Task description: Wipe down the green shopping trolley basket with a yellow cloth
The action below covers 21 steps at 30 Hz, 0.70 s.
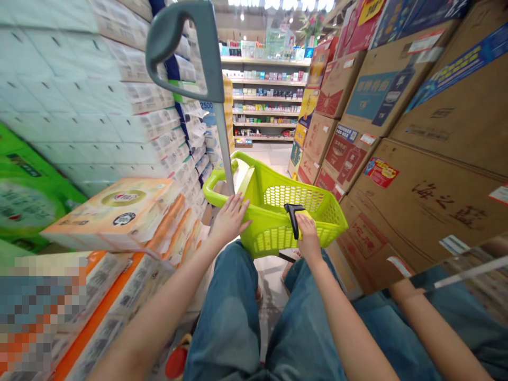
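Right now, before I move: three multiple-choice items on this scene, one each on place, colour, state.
1. What does the left hand rest on? A) the shopping basket B) a cardboard carton C) a toilet-paper pack
2. What colour is the basket? A) red B) lime green C) blue
3. How does its grey handle stand? A) folded down B) detached C) raised upright

1 A: the hand lies over the basket's rim.
2 B: the plastic mesh shows lime green.
3 C: it rises from the basket, past the hands.

Left hand (231, 219) spread open, right hand (308, 239) curled closed
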Motion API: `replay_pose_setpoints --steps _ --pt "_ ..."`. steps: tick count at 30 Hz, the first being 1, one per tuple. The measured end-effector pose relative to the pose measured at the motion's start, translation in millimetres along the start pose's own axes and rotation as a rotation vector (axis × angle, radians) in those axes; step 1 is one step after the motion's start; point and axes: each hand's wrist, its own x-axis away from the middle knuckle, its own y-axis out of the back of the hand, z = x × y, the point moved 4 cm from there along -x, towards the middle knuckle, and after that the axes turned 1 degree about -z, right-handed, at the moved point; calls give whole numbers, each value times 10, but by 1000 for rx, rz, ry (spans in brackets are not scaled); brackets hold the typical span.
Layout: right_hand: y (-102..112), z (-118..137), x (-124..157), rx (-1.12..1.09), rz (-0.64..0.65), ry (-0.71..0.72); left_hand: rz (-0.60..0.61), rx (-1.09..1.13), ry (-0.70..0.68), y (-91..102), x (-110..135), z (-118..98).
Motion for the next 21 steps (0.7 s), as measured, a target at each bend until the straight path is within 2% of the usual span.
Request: replay_pose_setpoints --steps 2,7,11,15,21 --pt "-68 3 -6 -8 -11 -7 -18 20 36 -18 -5 61" --pt "-275 228 -57 -45 -71 -38 -18 12 103 -62 68 182" --pt "-355 333 -60 -61 -67 -32 -14 -12 171 -52 155 218" --pt "-354 334 -87 -100 -49 -28 -25 -5 219 22 220 162" --pt "-315 324 -100 -159 -47 -19 -18 5 270 147 310 -35"
